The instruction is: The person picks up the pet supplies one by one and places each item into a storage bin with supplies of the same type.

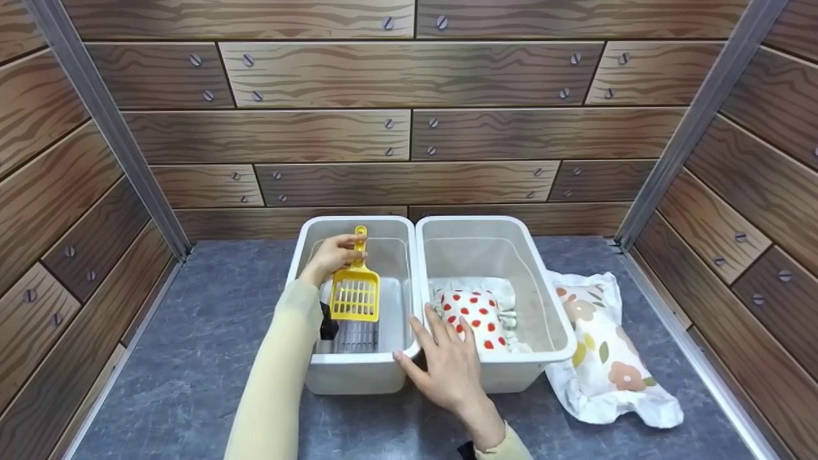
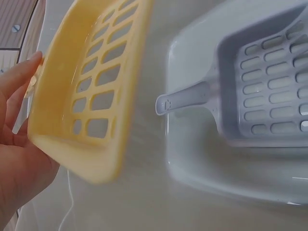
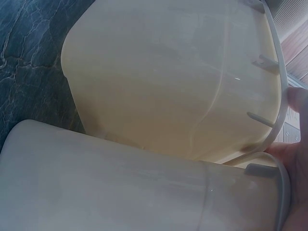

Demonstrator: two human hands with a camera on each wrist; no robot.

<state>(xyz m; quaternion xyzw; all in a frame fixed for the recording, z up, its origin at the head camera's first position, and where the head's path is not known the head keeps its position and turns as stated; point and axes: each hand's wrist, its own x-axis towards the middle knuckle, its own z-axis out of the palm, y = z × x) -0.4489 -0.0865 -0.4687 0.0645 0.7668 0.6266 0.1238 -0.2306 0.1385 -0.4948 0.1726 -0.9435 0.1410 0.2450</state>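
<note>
My left hand [image 1: 331, 257] holds a yellow slotted litter scoop [image 1: 355, 275] by its handle, inside the left grey-white bin [image 1: 361, 374]. In the left wrist view, the yellow scoop stands tilted beside a grey slotted scoop [image 2: 226, 96] on the bin's floor. The fingers of my right hand [image 1: 448, 370] are spread at the front, where the two bins meet; its thumb is at the left bin's rim. In the right wrist view, part of that hand [image 3: 296, 154] touches the rims. A strawberry-print bundle [image 1: 474, 313] lies in the right bin [image 1: 511, 374], partly behind the fingers.
A floral pillow-like packet [image 1: 607, 358] lies against the right bin's outer side. Wood-pattern walls [image 1: 409, 134] enclose the dark marbled tabletop [image 1: 179, 358] at the back and both sides. A small black object [image 1: 328, 321] shows by the left bin's inner left wall.
</note>
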